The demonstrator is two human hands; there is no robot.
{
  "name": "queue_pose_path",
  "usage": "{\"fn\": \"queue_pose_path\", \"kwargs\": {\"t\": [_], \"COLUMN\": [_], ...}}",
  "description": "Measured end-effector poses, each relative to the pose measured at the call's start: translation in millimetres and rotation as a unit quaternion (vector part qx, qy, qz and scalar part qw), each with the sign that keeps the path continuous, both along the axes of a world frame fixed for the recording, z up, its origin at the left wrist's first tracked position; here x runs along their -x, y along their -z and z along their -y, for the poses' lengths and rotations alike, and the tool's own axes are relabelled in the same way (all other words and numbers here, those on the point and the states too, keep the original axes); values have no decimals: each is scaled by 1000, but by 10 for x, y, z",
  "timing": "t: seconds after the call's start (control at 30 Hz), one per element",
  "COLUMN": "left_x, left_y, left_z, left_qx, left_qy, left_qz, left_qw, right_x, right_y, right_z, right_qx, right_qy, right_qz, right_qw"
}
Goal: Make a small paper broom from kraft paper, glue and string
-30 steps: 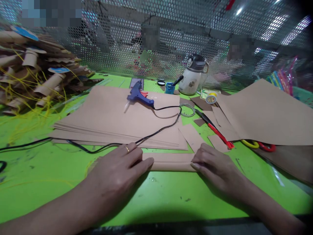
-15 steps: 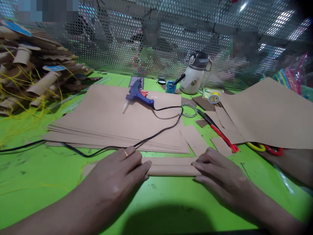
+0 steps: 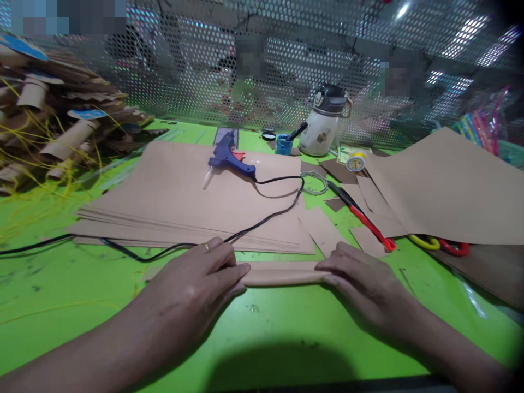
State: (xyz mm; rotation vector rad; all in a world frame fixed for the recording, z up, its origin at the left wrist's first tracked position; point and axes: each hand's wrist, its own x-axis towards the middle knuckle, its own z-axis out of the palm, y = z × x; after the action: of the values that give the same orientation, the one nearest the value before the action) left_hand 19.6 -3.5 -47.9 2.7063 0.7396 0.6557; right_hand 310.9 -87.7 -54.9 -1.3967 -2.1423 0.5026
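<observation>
A rolled tube of brown paper (image 3: 282, 273) lies across the green table (image 3: 266, 338) in front of me. My left hand (image 3: 196, 289) lies flat on its left part, fingers stretched out, a ring on one finger. My right hand (image 3: 360, 278) presses flat on its right end, fingers together and extended. Just beyond the tube is a stack of brown paper sheets (image 3: 184, 202) with a blue glue gun (image 3: 229, 158) on top; its black cord (image 3: 262, 218) runs past my left hand.
Red-handled cutter (image 3: 364, 218), scissors with yellow and red handles (image 3: 438, 244) and a large brown sheet (image 3: 450, 191) lie at right. A white jug (image 3: 323, 128), blue pot (image 3: 283, 144) and tape roll (image 3: 354, 161) stand by the mesh screen (image 3: 184, 71). Finished cardboard pieces (image 3: 53, 120) pile up at left.
Both hands stayed on the paper tube, sliding slightly toward me and back as it rolled; the tube looks a little thinner and tighter now.
</observation>
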Motion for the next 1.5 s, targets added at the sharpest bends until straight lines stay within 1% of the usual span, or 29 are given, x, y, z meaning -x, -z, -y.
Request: {"fn": "queue_pose_path", "kwargs": {"t": [0.1,0.27,0.43,0.53,0.67,0.8,0.9,1.03,1.1,1.2,1.33,1.4,1.5], "left_x": [6,17,2,-11,-19,3,26,25,18,15,23,28,32], "left_y": [-15,-28,-70,-86,-64,-12,17,3,-19,-45,-43,-33,-26], "left_z": [-20,-32,-40,-48,-59,-52,-42,-38,-39,-36,-22,-19,-32], "left_qx": [5,5,4,5,-6,-36,-43,-41,-31,-17,-24,-22,-7], "left_qy": [2,-5,-1,-13,-11,2,16,15,18,20,13,10,0], "left_qz": [-28,-29,-32,-35,-37,-38,-44,-74,-78,-77,-70,-59,-45], "left_qw": [1000,1000,999,999,999,999,998,996,996,997,997,998,999], "right_x": [4,2,14,26,25,21,54,216,341,509,599,595,574], "right_y": [-17,-32,-36,-23,12,16,-9,-46,-58,-66,-75,-67,-18], "right_z": [-36,-65,-63,-69,-79,-72,-55,-40,-55,-111,-164,-167,-171], "right_qx": [11,11,18,22,12,-20,-55,-99,-107,-105,-109,-115,-130], "right_qy": [15,4,25,32,32,32,12,-18,-37,-58,-48,-48,-52], "right_qz": [-6,-28,-26,-40,-47,-7,61,196,229,204,140,142,186], "right_qw": [1000,1000,999,998,998,999,997,976,967,972,983,982,973]}}
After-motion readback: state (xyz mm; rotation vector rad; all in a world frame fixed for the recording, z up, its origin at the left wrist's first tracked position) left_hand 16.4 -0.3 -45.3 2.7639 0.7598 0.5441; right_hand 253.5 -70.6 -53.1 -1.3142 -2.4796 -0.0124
